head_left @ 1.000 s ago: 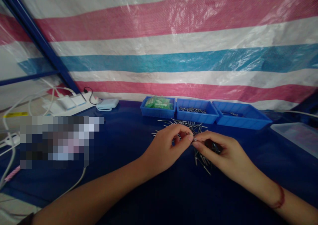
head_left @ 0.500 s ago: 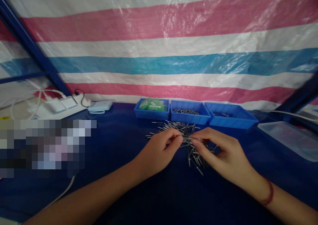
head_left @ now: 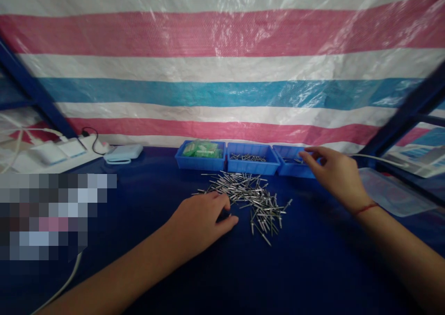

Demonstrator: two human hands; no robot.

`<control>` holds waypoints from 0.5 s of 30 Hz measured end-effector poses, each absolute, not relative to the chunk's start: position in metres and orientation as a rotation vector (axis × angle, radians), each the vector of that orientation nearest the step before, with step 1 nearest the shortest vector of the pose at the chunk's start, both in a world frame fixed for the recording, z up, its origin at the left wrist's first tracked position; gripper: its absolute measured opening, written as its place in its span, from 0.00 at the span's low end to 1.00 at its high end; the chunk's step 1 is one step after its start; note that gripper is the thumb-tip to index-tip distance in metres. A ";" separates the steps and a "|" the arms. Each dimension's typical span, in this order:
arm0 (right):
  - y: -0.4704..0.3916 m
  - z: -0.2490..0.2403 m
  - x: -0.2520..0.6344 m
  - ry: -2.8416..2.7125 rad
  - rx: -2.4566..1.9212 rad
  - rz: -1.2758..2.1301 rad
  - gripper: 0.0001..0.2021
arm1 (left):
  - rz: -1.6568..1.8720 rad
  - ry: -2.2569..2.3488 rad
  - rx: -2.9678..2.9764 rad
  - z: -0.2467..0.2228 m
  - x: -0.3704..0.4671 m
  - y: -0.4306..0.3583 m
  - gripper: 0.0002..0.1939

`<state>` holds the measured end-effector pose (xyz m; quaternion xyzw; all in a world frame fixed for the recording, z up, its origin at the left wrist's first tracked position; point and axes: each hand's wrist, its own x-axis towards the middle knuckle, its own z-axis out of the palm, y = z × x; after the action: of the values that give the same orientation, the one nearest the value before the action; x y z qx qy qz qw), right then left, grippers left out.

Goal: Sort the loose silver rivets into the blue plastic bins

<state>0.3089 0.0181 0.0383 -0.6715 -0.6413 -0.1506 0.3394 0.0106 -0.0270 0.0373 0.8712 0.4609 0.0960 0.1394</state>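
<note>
A loose pile of silver blind rivets (head_left: 243, 189) lies on the dark blue table. My left hand (head_left: 205, 217) rests low at the pile's near left edge, thumb and fingers apart, with no rivet clearly visible between them. My right hand (head_left: 335, 173) is raised over the right blue bin (head_left: 295, 167), thumb and forefinger tips close together at its opening. Whatever is between those tips is too small to make out. A few rivets lie inside that bin, partly hidden by the hand. The middle blue bin (head_left: 253, 165) holds many more rivets.
The left blue bin (head_left: 200, 163) contains green packets (head_left: 203, 149). A clear plastic lid (head_left: 392, 192) lies at the right. On the left are a light blue case (head_left: 123, 153), a white power strip (head_left: 69, 152) and a cable (head_left: 74, 273). A striped sheet (head_left: 222, 69) hangs behind.
My right hand has moved from the pile up and right to the right bin. My left hand has shifted left and nearer, its fingers opening. The view has turned slightly right.
</note>
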 end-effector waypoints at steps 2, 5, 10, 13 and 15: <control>0.021 0.035 0.311 -1.716 -1.749 -0.393 0.16 | 0.193 1.303 2.542 0.038 0.010 -0.028 0.09; 0.016 0.034 0.301 -1.762 -1.699 -0.368 0.14 | 0.152 1.265 2.588 0.037 0.010 -0.029 0.07; -0.002 0.037 0.269 -1.938 -1.509 -0.203 0.10 | 0.279 1.216 2.674 0.033 0.014 -0.026 0.08; -0.016 0.036 0.246 -2.033 -1.353 0.027 0.09 | 0.512 1.210 2.518 0.030 0.018 -0.024 0.08; -0.025 0.032 0.232 -2.040 -1.282 0.223 0.08 | 0.639 1.181 2.359 0.030 0.021 -0.024 0.07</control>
<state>0.2316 -0.0250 0.0324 -0.4957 -0.7887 0.0862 0.3534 0.0207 -0.0240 0.0296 0.8493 0.4253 0.2300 0.2119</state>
